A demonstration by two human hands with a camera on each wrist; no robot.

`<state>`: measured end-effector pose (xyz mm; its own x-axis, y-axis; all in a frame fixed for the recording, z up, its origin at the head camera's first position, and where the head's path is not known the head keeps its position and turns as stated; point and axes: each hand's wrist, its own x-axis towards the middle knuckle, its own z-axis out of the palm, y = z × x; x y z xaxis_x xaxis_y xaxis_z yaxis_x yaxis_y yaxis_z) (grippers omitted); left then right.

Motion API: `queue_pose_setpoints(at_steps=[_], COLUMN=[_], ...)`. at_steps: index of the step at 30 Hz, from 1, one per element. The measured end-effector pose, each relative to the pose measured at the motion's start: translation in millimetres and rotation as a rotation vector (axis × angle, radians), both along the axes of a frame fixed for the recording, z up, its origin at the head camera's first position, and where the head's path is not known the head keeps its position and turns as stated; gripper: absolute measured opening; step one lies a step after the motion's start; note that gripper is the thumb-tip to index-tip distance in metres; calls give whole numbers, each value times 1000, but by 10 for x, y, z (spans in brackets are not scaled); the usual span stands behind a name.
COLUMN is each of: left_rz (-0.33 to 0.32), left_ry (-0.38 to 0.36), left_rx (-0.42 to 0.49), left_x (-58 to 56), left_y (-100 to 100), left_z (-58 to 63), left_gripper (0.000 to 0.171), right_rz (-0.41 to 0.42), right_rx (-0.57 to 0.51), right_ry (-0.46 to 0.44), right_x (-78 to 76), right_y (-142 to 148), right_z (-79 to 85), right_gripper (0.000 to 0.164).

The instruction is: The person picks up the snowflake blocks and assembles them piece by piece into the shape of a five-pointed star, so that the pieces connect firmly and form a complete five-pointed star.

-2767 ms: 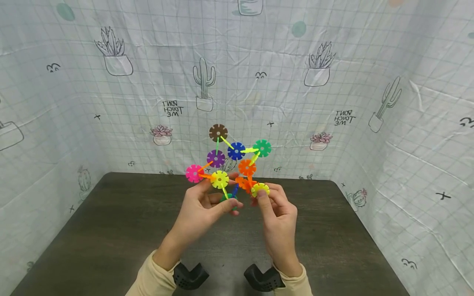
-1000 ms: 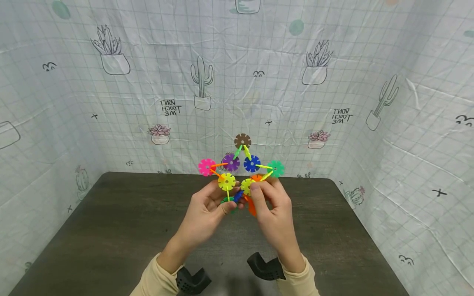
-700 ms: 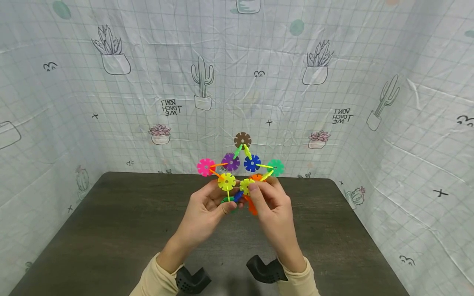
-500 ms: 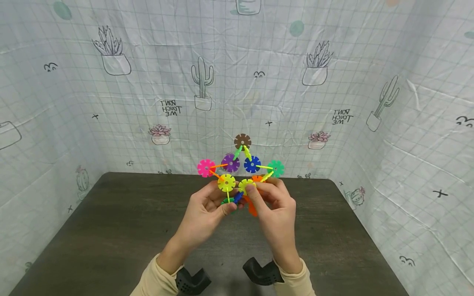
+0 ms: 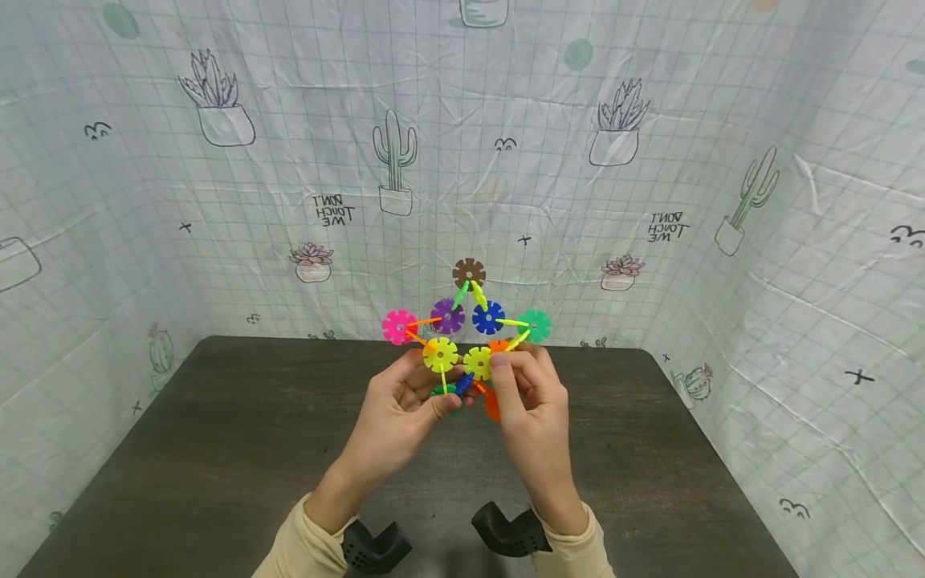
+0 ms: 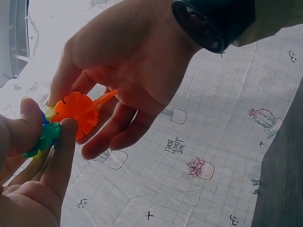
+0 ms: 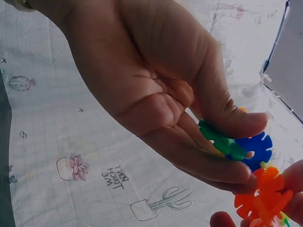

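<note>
Both hands hold up a star-like ring of slotted plastic discs above the table. My left hand point(image 5: 390, 425) pinches the green disc point(image 6: 46, 139) at the ring's bottom; a blue disc point(image 7: 258, 150) joins it. My right hand point(image 5: 538, 425) pinches the right-hand yellow disc point(image 5: 477, 364), thumb on its edge. An orange disc point(image 6: 75, 113) shows by the right fingers in the left wrist view. Another yellow disc point(image 5: 440, 355) stands above the left thumb. Pink point(image 5: 400, 327), purple point(image 5: 448, 315), brown point(image 5: 469, 274), blue point(image 5: 489, 317) and teal-green point(image 5: 535, 325) discs form the upper outline.
A dark wood-grain table point(image 5: 238, 449) lies beneath the hands. White grid-patterned cloth point(image 5: 462, 177) with printed cacti hangs at the back and both sides. Each wrist carries a black camera mount point(image 5: 376, 548).
The right hand has moved left, bringing its yellow disc beside the other. The brown disc has swung right to top centre, making the outline symmetrical. Lately the right thumb slid toward the disc's edge.
</note>
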<state>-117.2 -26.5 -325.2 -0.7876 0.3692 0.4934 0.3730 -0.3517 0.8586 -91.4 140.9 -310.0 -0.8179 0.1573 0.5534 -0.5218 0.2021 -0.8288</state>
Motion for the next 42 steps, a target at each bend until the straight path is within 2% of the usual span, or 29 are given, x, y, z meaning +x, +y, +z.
queue_pose_setpoints(at_steps=[9,15,21,26,31,34,38,42], left_rz=[24,46,70,61,13,-13,-21,8], left_ry=[40,30,29,30,36,26,-6,-34], left_rx=[21,1,-36,-54,-36,-16,-4,-19], left_x=[-1,1,8,-2,-7,-15,-22,-12], left_y=[-9,-8,-46,-94,-115,-115,-104,-83], left_z=[1,33,65,62,36,25,46,97], left_gripper=[51,49,41,46,51,50,49,46], right_rz=[14,6,60,88,129,197,359,457], right_rx=[28,57,88,94,108,120,67,26], right_ry=[-29,-35,-26,-31,-55,-42,-24,4], right_x=[-14,-13,-21,-20,-8,-7,-14,-15], right_y=[-23,-22,-13,0,36,74,124,156], right_z=[-11,-15,-7,-14,-48,-81,-117,-141], right_gripper=[21,20,19,19,18,17,24,36])
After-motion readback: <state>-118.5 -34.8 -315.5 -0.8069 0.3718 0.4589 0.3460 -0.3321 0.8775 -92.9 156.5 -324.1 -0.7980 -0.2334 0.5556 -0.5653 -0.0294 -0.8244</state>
